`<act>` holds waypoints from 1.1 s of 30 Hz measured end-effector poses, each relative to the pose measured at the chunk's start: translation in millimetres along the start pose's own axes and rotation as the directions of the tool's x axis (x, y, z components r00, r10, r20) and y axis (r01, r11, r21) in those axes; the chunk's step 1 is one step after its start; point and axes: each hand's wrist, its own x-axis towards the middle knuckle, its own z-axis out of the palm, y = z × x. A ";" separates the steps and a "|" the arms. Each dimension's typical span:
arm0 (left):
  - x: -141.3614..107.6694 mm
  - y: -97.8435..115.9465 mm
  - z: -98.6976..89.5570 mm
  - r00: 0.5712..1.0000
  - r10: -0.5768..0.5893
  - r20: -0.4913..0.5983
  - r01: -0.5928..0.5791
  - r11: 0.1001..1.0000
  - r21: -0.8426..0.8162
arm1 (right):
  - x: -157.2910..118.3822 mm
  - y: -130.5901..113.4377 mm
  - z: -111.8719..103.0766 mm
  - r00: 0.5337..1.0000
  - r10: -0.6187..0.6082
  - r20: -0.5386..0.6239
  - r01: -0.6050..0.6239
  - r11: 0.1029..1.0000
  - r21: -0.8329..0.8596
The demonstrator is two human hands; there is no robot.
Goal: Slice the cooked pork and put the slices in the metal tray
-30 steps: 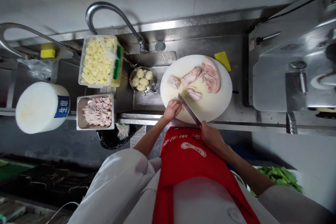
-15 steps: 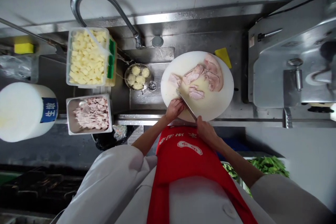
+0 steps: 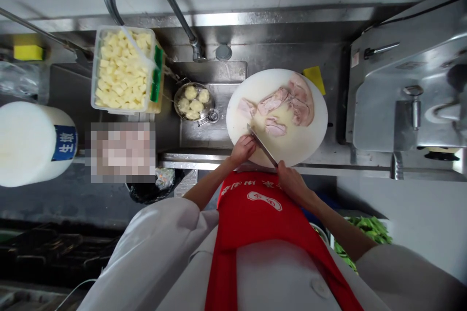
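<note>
R hand (image 3: 292,182) is gripping the knife (image 3: 264,147), fingers wrapped right round the handle, no gap showing; blade's slanting off far-L across the board (image 3: 292,148), prob. so wrist & forearm are staying roughly in line. L hand (image 3: 243,149) is resting at the board's near-L edge, fingers curled, tips right by the blade. Can't tell if they're pinching anything; knuckles are hiding it. That curl's prob. for guarding the tips.

Meat's all lying on the board, past the blade: big skin-edged slab (image 3: 305,102) far R, long pc. (image 3: 273,101) reaching L from it, sm. pc. (image 3: 276,127) nearer, pale pc. (image 3: 247,107) over L. They're sitting clear of both hands, presumably leaving cutting room up front.

Board's overhanging the sink (image 3: 219,138) at its R end, maybe for catching drips. Yellow sponge (image 3: 314,80) is lying just beside the far-R rim, poss. for quick wiping.
</note>
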 end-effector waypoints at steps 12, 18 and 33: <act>-6.4 -4.6 4.8 0.997 0.015 -0.081 -0.016 1.000 -0.003 | -3.2 11.6 -10.0 0.999 -0.039 -0.033 0.040 0.999 0.036; -8.2 -4.1 -1.3 0.998 0.023 -0.056 -0.025 0.999 -0.032 | 15.0 -3.8 4.7 0.999 -0.030 -0.023 0.029 0.999 -0.016; -8.3 -9.1 -7.6 0.999 0.038 -0.037 -0.039 0.999 -0.026 | 7.4 5.4 5.0 0.995 -0.076 -0.069 0.083 0.990 0.113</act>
